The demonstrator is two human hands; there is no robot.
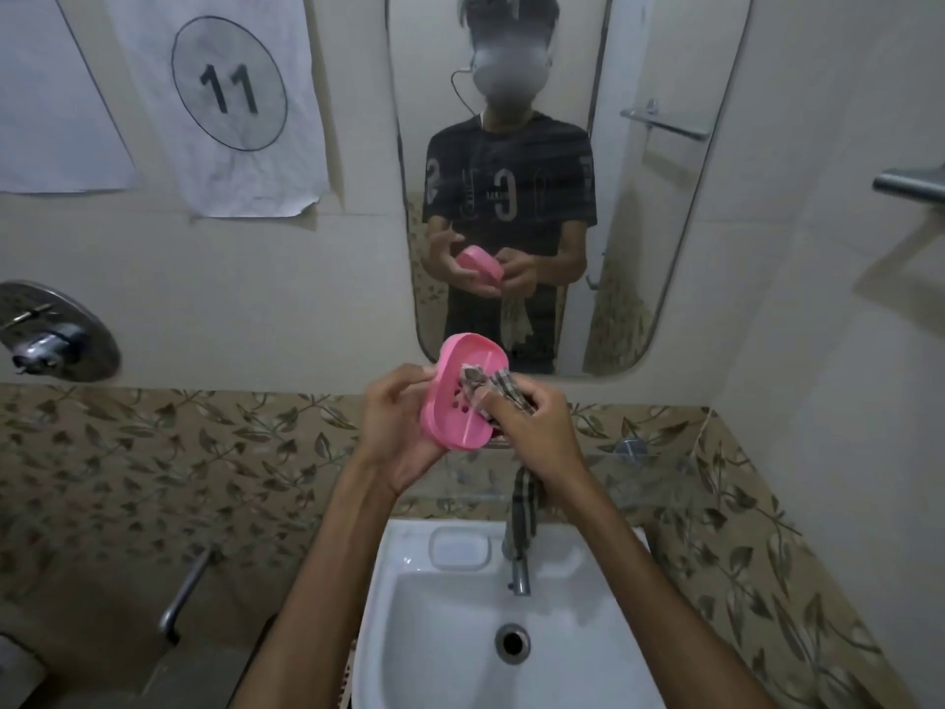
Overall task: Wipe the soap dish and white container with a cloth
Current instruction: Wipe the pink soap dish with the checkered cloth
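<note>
Reading "11" in a circle on wall paper (pixel 225 94) | left hand (pixel 396 427) grips pink soap dish (pixel 463 391), tilted, long axis diagonal, hollow facing right | right hand (pixel 532 427) closed on checked cloth (pixel 480 383), pressing into dish | white container not seen.

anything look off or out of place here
Only small things: the numbered paper on the wall is crumpled, its lower corner curling off, and the cloth tail dangles over the tap. No spill or damage shows.

A white sink (pixel 460 596) carries a metal tap (pixel 519 570).
</note>
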